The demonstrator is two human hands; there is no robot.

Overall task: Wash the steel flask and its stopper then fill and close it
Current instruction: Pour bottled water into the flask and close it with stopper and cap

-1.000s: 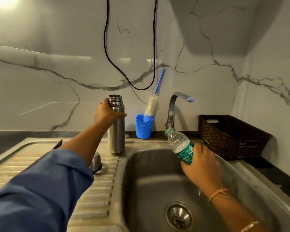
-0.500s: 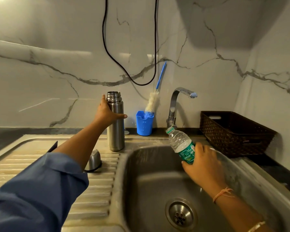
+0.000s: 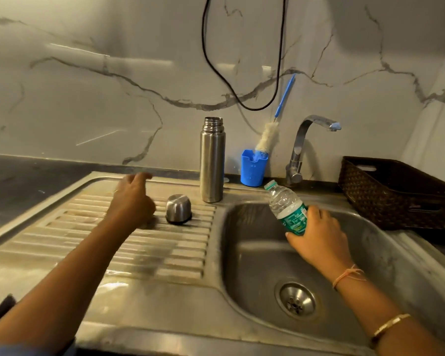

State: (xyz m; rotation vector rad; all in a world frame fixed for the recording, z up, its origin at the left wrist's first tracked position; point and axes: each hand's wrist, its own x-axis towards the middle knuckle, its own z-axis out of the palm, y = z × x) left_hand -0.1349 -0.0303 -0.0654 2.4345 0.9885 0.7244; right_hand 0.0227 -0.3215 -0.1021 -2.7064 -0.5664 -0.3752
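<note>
The steel flask [image 3: 212, 160] stands upright and uncapped at the back of the ribbed drainboard [image 3: 88, 242], with no hand on it. Its steel cap [image 3: 178, 208] lies on the ribs just left of and in front of it. My left hand [image 3: 132, 201] hovers over the drainboard left of the cap, fingers loosely curled, holding nothing. My right hand [image 3: 316, 236] grips a plastic water bottle [image 3: 287, 206] with a green label, tilted with its capped neck pointing up and left over the sink basin [image 3: 254, 253].
A blue cup [image 3: 252, 169] holding a bottle brush [image 3: 269, 136] stands behind the sink beside the tap [image 3: 303, 145]. A dark woven basket [image 3: 396, 194] sits at the right. A black cable [image 3: 242, 73] hangs down the marble wall. The drain [image 3: 296, 300] lies in the basin's front.
My left hand has let go of the flask and dropped left and down over the drainboard, uncovering the cap. The right hand still holds the bottle in much the same place.
</note>
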